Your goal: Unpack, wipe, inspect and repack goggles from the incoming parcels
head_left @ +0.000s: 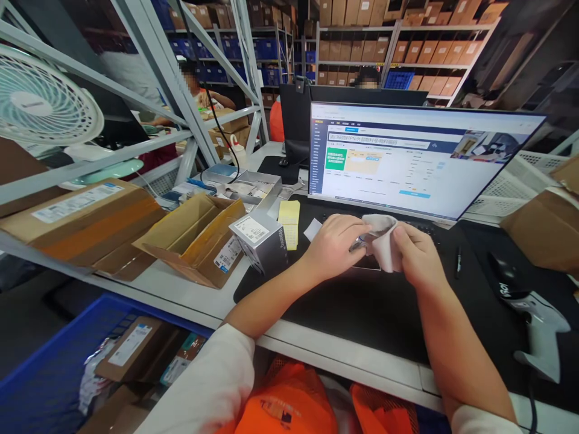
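Both my hands meet over the black desk mat (362,307) in front of the monitor (416,160). My left hand (335,244) is closed around a small dark item that is mostly hidden, at the mouth of a small beige cloth pouch (383,238). My right hand (416,256) pinches the pouch from the right side. A grey product box (260,241) stands just left of my left hand, with a yellow sticky-note pad (289,220) behind it.
An open cardboard box (199,238) and a sealed carton (81,220) lie at the left. A barcode scanner (538,322) rests at the right, a pen (459,262) near it. A blue crate (67,367) sits below. Two other people work behind the shelving.
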Tool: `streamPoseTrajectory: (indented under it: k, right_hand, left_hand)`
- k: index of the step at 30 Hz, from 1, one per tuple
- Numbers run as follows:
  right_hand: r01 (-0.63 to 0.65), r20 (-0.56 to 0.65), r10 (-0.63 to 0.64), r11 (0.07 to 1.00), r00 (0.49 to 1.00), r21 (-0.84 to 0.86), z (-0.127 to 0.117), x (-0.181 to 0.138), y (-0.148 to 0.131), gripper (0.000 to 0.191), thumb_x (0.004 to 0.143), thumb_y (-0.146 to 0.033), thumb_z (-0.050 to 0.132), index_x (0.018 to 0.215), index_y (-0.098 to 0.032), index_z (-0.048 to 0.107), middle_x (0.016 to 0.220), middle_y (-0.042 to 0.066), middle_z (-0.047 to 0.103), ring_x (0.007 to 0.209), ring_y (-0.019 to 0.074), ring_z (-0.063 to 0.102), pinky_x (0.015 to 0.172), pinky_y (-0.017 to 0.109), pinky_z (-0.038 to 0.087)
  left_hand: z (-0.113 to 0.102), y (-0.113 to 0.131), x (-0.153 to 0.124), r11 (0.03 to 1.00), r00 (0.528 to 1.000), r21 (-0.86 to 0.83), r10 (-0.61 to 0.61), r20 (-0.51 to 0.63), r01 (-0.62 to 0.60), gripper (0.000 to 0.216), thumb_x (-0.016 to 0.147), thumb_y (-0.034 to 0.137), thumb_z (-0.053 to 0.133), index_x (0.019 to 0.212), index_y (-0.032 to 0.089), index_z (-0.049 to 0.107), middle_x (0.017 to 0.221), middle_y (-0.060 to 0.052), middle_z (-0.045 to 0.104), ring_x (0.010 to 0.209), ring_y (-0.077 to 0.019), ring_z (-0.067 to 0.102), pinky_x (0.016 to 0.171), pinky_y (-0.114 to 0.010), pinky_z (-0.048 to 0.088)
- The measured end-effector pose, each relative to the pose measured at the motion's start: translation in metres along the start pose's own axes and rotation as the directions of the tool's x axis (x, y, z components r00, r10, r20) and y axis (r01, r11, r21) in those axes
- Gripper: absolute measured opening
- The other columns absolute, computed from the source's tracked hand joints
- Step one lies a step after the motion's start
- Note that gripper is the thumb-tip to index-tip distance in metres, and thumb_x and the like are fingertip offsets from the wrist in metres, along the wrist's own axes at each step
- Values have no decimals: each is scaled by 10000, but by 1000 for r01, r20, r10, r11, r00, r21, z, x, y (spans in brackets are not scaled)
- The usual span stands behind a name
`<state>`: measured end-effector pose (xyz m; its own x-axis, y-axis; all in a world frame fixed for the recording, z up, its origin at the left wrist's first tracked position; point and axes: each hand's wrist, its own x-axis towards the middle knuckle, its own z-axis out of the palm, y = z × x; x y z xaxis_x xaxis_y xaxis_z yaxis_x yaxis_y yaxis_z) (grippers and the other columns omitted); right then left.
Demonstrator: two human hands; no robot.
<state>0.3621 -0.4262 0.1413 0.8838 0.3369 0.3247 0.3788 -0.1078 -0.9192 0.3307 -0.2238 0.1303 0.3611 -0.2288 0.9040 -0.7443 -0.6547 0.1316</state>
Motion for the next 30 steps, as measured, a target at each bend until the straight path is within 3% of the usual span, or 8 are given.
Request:
streamPoseTrajectory:
  k: [3, 5, 9, 14, 17, 21, 28, 30]
  right_hand:
    - [69, 62, -70, 997, 996, 25, -6, -3, 0, 431, 923, -545, 605, 1213, -253, 731, 1176, 55, 730, 1102, 274, 659, 930, 384, 537]
    - [27, 111, -22, 999, 994, -36, -15, -4, -2, 410, 889, -483, 666, 1228, -257, 715, 1110, 45, 733, 978, 242, 674, 806, 337, 543]
    - [-34, 246, 99, 966, 964, -258, -19, -4, -13, 298, 895, -497, 668, 879, -203, 720, 814, 19, 678, 692, 165, 588, 591, 273, 443]
    - [103, 127, -61, 931, 990, -350, -2, -4, -18, 270, 871, -458, 675, 785, -205, 712, 1102, 63, 700, 984, 240, 648, 877, 361, 495]
    - [87, 211, -19, 944, 977, -318, -13, 0, -11, 328, 870, -496, 695, 735, -196, 692, 1254, 82, 676, 1104, 276, 642, 954, 394, 484]
    - [62, 357, 19, 975, 934, -212, -35, 7, -2, 365, 867, -532, 716, 735, -193, 689, 1343, 91, 648, 1198, 301, 613, 1003, 405, 477]
    - [85, 141, -36, 929, 989, -360, -4, -1, -16, 277, 865, -465, 686, 760, -212, 727, 1188, 78, 710, 1056, 269, 662, 954, 403, 492]
    - [110, 167, -57, 938, 984, -329, -5, -1, -17, 289, 881, -463, 673, 746, -209, 708, 1172, 75, 710, 1029, 252, 666, 934, 383, 501]
  left_hand:
    - [1, 1, -2, 1000, 999, -6, -26, 26, 26, 191, 917, 156, 600, 1105, 175, 628, 1078, -98, 741, 1017, -213, 693, 884, -380, 537]
    - [0, 0, -2, 999, 999, -11, -35, 21, 35, 281, 933, 155, 575, 1213, 176, 596, 1108, -98, 733, 1038, -215, 688, 903, -385, 535]
    - [0, 1, -4, 1000, 998, -4, -21, 61, 22, 512, 952, 199, 571, 1448, 191, 446, 1115, -89, 718, 1030, -220, 682, 923, -397, 535]
    - [6, 6, -6, 995, 988, -63, 87, 127, -79, 609, 972, 204, 547, 1536, 153, 323, 1162, -115, 715, 1049, -226, 673, 912, -395, 548]
    - [4, 1, -4, 997, 996, -47, 59, 64, -56, 525, 969, 192, 547, 1477, 150, 418, 1163, -118, 721, 1077, -229, 672, 937, -413, 541]
    - [0, -7, -2, 998, 998, 38, -54, 26, 53, 313, 879, 142, 627, 1190, 165, 640, 1105, -104, 735, 1049, -238, 682, 974, -453, 533]
    - [14, 3, -5, 997, 997, -41, 66, 46, -64, 208, 918, 155, 613, 1122, 131, 640, 1048, -129, 725, 1000, -227, 671, 909, -413, 583]
    - [10, 1, -3, 996, 997, -45, 73, 28, -72, 222, 908, 181, 652, 1126, 138, 642, 1058, -123, 727, 1007, -223, 673, 916, -404, 584]
